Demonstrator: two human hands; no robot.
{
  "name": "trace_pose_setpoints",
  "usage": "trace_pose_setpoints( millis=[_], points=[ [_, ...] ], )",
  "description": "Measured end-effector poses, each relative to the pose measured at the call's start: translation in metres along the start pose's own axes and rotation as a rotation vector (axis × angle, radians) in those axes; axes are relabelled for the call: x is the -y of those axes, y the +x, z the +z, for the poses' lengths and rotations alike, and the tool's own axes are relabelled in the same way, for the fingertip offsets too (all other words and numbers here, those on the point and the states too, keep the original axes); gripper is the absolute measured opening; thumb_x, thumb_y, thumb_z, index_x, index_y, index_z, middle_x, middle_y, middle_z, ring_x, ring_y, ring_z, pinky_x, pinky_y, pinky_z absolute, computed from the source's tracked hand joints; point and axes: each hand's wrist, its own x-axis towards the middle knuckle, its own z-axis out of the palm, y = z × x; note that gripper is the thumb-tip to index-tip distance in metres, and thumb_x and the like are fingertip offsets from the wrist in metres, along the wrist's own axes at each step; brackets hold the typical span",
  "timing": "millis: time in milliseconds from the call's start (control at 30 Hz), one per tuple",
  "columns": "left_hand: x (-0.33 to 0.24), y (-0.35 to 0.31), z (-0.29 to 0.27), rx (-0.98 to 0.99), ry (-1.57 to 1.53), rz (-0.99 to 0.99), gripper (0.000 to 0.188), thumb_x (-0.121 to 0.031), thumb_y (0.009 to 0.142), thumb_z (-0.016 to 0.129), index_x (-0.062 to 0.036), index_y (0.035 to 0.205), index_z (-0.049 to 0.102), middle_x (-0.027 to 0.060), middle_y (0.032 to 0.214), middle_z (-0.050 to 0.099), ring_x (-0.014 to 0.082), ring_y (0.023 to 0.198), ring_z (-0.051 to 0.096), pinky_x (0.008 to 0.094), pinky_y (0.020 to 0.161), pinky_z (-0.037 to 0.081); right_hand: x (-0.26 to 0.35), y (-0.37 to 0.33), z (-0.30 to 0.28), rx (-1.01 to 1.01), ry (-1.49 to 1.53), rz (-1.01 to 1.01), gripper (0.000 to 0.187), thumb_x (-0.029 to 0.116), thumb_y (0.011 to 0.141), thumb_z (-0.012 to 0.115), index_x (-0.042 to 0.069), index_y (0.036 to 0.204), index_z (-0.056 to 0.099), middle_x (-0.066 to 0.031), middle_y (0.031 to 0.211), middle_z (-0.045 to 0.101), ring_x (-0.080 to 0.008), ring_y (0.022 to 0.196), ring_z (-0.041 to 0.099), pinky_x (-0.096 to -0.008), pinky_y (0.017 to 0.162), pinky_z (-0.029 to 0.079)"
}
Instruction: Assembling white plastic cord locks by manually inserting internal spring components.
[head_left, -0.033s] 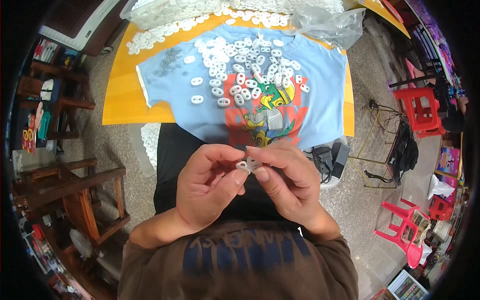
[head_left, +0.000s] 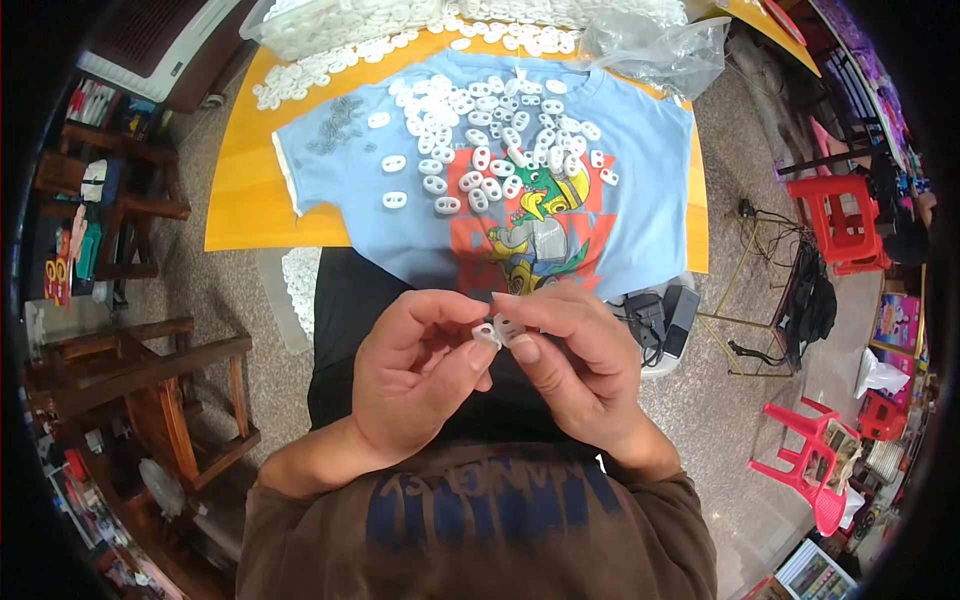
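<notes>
My left hand (head_left: 415,360) pinches a small white two-hole plastic piece (head_left: 486,332) between thumb and fingertips. Against it, my right hand (head_left: 585,360) pinches a second white plastic piece (head_left: 508,327), oval in shape, tilted and touching the first. Fingertips cover part of both, so I cannot tell if they are joined. Both hands are above my lap, in front of a light blue T-shirt (head_left: 640,210) spread over the table. Loose white oval two-hole pieces (head_left: 447,204) lie scattered and heaped on the shirt. Small dark grey pieces (head_left: 335,125), too tiny to name, form a patch near its left sleeve.
The yellow table (head_left: 235,215) carries more white ovals and a clear plastic bin (head_left: 300,38) along its far side. A clear plastic bag (head_left: 655,50) rests at the far right corner. Wooden stools (head_left: 150,380) stand left, red plastic stools (head_left: 835,215) right.
</notes>
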Motion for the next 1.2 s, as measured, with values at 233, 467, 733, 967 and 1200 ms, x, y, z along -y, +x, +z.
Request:
trace_pose_setpoints(
  millis=[233, 467, 733, 967, 1200],
  points=[
    [0.001, 0.001, -0.001, 0.055, -0.006, 0.015, 0.027, -0.001, 0.086, 0.056, -0.0004, 0.112, 0.048, 0.0077, 0.094, 0.057, 0.0085, 0.072, 0.056, 0.0198, 0.062, 0.048, -0.002, 0.0, -0.001, 0.012, 0.055, 0.02, 0.028, -0.002, 0.082, 0.057, -0.001, 0.109, 0.058, -0.0075, 0.086, 0.061, -0.0193, 0.076, 0.056, -0.0272, 0.066, 0.044],
    [0.005, 0.002, -0.003, 0.075, -0.035, -0.001, 0.031, -0.001, 0.085, 0.057, -0.0005, 0.114, 0.046, 0.0088, 0.096, 0.058, 0.0089, 0.073, 0.057, 0.0205, 0.063, 0.049, -0.003, 0.0, -0.002, 0.015, -0.006, 0.005, 0.028, -0.002, 0.081, 0.058, 0.0, 0.11, 0.058, -0.0079, 0.085, 0.06, -0.0196, 0.075, 0.056, -0.0286, 0.065, 0.044],
    [0.003, 0.001, 0.001, 0.079, -0.022, -0.004, 0.03, 0.001, 0.085, 0.056, -0.0002, 0.114, 0.048, 0.0086, 0.096, 0.058, 0.0091, 0.079, 0.058, 0.0206, 0.064, 0.051, -0.007, -0.005, 0.005, -0.101, 0.129, 0.02, 0.018, -0.002, 0.08, 0.059, 0.0, 0.098, 0.059, -0.0079, 0.08, 0.06, -0.0201, 0.07, 0.057, -0.0278, 0.061, 0.043],
    [0.005, -0.003, -0.002, 0.103, -0.082, 0.015, 0.032, 0.001, 0.086, 0.055, 0.0012, 0.117, 0.047, 0.0095, 0.1, 0.059, 0.0103, 0.082, 0.058, 0.0218, 0.067, 0.052, -0.006, -0.002, -0.002, 0.011, 0.119, -0.038, 0.024, -0.001, 0.078, 0.062, 0.0, 0.102, 0.058, -0.0078, 0.081, 0.059, -0.0205, 0.073, 0.057, -0.028, 0.063, 0.044],
    [0.003, -0.001, -0.006, 0.149, -0.069, -0.02, 0.033, -0.002, 0.089, 0.052, 0.0047, 0.12, 0.045, 0.0113, 0.103, 0.059, 0.0135, 0.086, 0.06, 0.0245, 0.076, 0.05, -0.007, 0.0, -0.006, 0.104, 0.115, -0.032, 0.034, 0.002, 0.075, 0.066, 0.002, 0.108, 0.057, -0.0073, 0.088, 0.058, -0.021, 0.078, 0.055, -0.0297, 0.067, 0.044]
  ],
)
